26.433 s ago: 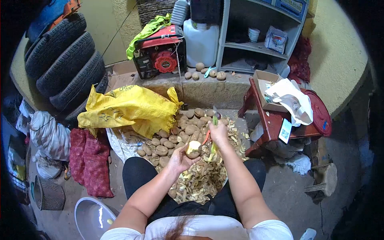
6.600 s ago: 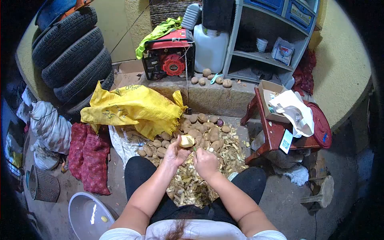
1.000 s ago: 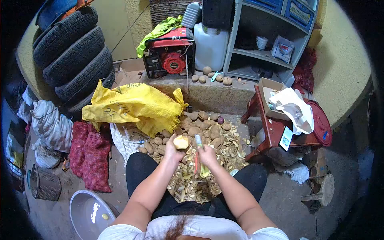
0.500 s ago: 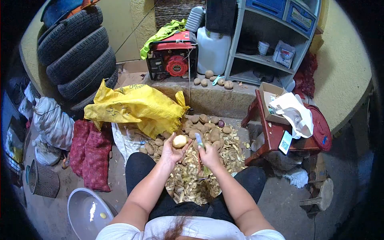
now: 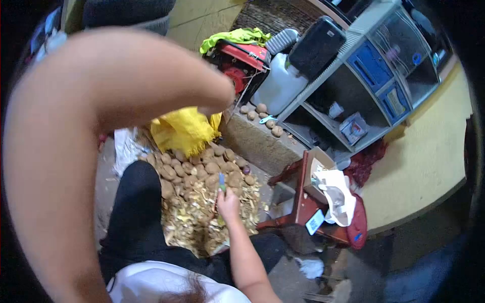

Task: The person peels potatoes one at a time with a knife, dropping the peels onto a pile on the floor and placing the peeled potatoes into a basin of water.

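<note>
My right hand (image 5: 228, 204) is closed around the green handle of a small knife (image 5: 221, 179), its bluish blade pointing away from me. Below it lies a heap of potato peelings (image 5: 184, 222), with several unpeeled potatoes (image 5: 202, 169) piled just beyond. My left arm is raised and bent close to the camera, filling the left of the view. Its blurred far end, where my left hand (image 5: 216, 95) would be, shows no distinct fingers. No peeled potato can be made out there.
A yellow sack (image 5: 184, 131) lies behind the potatoes. A red generator (image 5: 245, 55) and a white jerrycan (image 5: 278, 83) stand on a ledge with a few potatoes. To the right, a red stool (image 5: 298, 214) bears a box and a phone (image 5: 314, 222). A grey shelf unit (image 5: 323, 123) stands behind.
My left arm has swung up from the heap towards the camera; the peeled potato it held is out of sight. The view has tilted and shifted right. My right hand keeps the knife.
</note>
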`<state>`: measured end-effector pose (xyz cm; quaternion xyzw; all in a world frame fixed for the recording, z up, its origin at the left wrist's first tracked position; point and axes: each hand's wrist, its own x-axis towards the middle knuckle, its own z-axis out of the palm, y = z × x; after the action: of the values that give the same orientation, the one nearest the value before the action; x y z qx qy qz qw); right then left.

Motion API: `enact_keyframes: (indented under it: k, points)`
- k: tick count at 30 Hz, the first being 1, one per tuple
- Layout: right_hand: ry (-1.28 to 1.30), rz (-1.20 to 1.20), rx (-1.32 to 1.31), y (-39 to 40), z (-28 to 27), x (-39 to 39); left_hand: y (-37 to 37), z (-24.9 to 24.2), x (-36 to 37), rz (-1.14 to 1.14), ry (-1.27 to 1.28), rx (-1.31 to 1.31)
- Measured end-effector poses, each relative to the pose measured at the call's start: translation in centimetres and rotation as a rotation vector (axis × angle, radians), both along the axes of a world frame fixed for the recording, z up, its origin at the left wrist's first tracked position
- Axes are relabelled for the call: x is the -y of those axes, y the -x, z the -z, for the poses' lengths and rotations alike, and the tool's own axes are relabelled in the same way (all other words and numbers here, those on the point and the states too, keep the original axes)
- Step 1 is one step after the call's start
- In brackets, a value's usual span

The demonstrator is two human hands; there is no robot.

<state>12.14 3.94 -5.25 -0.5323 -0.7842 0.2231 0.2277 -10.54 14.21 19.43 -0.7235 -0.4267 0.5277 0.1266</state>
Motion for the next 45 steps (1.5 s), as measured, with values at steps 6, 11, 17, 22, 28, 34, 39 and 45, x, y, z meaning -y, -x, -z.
enact_keyframes:
  k: [6,11,17,22,28,34,39,45]
  points:
    - [-0.103,-0.051,0.052,0.5,0.1,1.0,-3.9,-1.7,6.3,-0.011,-0.174,0.444]
    - [-0.010,-0.057,0.062,0.0,-0.8,0.8,3.2,2.3,15.1,-0.503,-0.585,1.194]
    - [0.083,-0.049,-0.015,-0.1,-3.4,1.9,16.0,21.5,34.8,-1.273,-1.160,0.958]
    - [-0.061,-0.115,0.106,0.2,-2.1,2.1,18.9,29.8,53.1,-1.881,-0.529,0.474]
    - [0.008,-0.122,0.060,0.7,-2.9,2.5,22.0,27.6,59.4,-2.046,-0.752,-0.068]
    - [0.055,-0.073,0.130,0.0,-1.4,1.9,30.0,16.4,47.4,-0.993,-1.848,0.351]
    - [0.205,-0.038,0.223,-0.8,-0.7,1.5,23.2,-12.2,40.9,-1.183,-1.683,0.075]
    - [0.174,-0.068,0.244,-1.8,1.7,1.5,16.9,-5.5,25.9,-1.058,-1.574,0.472]
